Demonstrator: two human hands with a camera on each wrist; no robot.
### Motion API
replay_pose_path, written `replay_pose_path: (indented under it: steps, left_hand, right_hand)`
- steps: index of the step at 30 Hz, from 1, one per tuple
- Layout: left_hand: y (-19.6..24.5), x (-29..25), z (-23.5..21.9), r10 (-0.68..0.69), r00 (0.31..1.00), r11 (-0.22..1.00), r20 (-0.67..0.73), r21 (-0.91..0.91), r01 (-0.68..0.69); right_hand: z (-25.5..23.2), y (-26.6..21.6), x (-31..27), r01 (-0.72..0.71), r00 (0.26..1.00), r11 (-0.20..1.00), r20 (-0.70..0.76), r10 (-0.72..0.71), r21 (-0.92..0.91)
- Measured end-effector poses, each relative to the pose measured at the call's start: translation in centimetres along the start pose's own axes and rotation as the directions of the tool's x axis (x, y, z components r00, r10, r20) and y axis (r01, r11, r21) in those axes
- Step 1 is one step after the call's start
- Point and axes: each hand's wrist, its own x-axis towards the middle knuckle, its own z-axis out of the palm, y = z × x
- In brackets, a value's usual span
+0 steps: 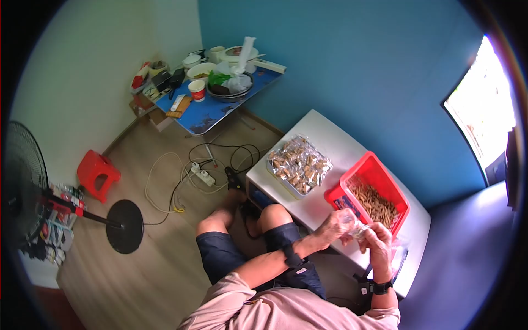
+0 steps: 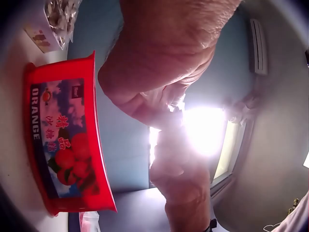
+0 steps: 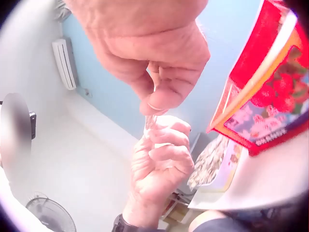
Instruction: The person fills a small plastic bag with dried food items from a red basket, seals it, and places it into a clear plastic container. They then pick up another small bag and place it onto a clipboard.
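In the head view the left hand [image 1: 336, 224] and right hand [image 1: 379, 242] meet over the table's front edge, pinching a small clear plastic wrapper [image 1: 359, 230] between them. Fingertips of the right hand [image 3: 154, 58] close on the wrapper's end in the right wrist view, and the left hand [image 3: 161, 164] has its fingers curled at the other end. What the wrapper contains is hidden. Just behind the hands is a red bin [image 1: 400, 215] of thin brown pieces. To its left sits a clear-sided box [image 1: 297, 191] heaped with wrapped brown pieces.
The white table [image 1: 324, 124] stands against the blue wall. A blue folding table [image 1: 220, 113] with bowls and a cup is at the back. On the floor are a power strip [image 1: 204, 175] with cables, a red stool [image 1: 99, 175] and a standing fan [image 1: 125, 226]. A plastic bag lies right of the hands.
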Motion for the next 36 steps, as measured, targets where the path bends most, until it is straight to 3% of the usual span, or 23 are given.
replay_pose_path:
  steps: [3, 7, 9, 11, 12, 15, 17, 23, 28, 36]
  left_hand:
    - [0.7, 4.3, 0.8, -0.007, 0.999, 1.000, -0.032, 0.004, 0.007]
    - [0.0, 10.7, 0.9, 0.235, 0.970, 0.967, -0.056, -0.085, -0.239]
    - [0.3, 12.6, 0.6, 0.131, 0.985, 0.985, -0.110, -0.103, -0.142]
    - [-0.5, 13.9, -0.2, 0.280, 0.957, 0.943, -0.069, -0.166, -0.288]
    - [-0.6, 13.9, -0.7, 0.286, 0.955, 0.937, -0.073, -0.185, -0.295]
    - [0.4, 9.9, -5.5, 0.250, 0.954, 0.945, -0.168, -0.170, -0.278]
    - [1.1, 5.5, -10.3, 0.200, 0.941, 0.960, -0.274, -0.135, -0.243]
    - [5.5, -11.8, -23.9, 0.120, 0.779, 0.990, -0.616, 0.013, -0.143]
    - [7.1, -15.2, -26.0, 0.107, 0.736, 0.994, -0.669, 0.052, -0.098]
    - [7.3, -15.2, -25.7, 0.104, 0.750, 0.994, -0.654, 0.035, -0.107]
  right_hand:
    - [-1.4, -3.0, 2.7, 0.075, 0.996, 0.993, -0.045, -0.080, -0.095]
    - [-4.1, -4.6, 8.1, 0.165, 0.982, 0.945, -0.039, -0.183, -0.284]
    - [-4.3, -5.1, 10.5, 0.176, 0.979, 0.928, -0.040, -0.200, -0.330]
    - [-4.1, -5.9, 12.1, 0.220, 0.969, 0.824, 0.020, -0.246, -0.523]
    - [-4.2, -6.0, 12.9, 0.235, 0.965, 0.775, 0.043, -0.260, -0.587]
    - [-4.7, -5.6, 14.8, 0.231, 0.964, 0.665, 0.074, -0.255, -0.710]
    - [-7.7, -2.9, 17.9, 0.329, 0.940, 0.643, 0.171, -0.296, -0.692]
    - [-3.5, 2.1, 20.3, 0.316, 0.942, 0.426, 0.227, -0.247, -0.848]
    - [-2.7, 4.1, 21.2, 0.303, 0.947, 0.358, 0.235, -0.221, -0.883]
    - [-2.5, 4.8, 22.3, 0.304, 0.946, 0.307, 0.249, -0.208, -0.902]
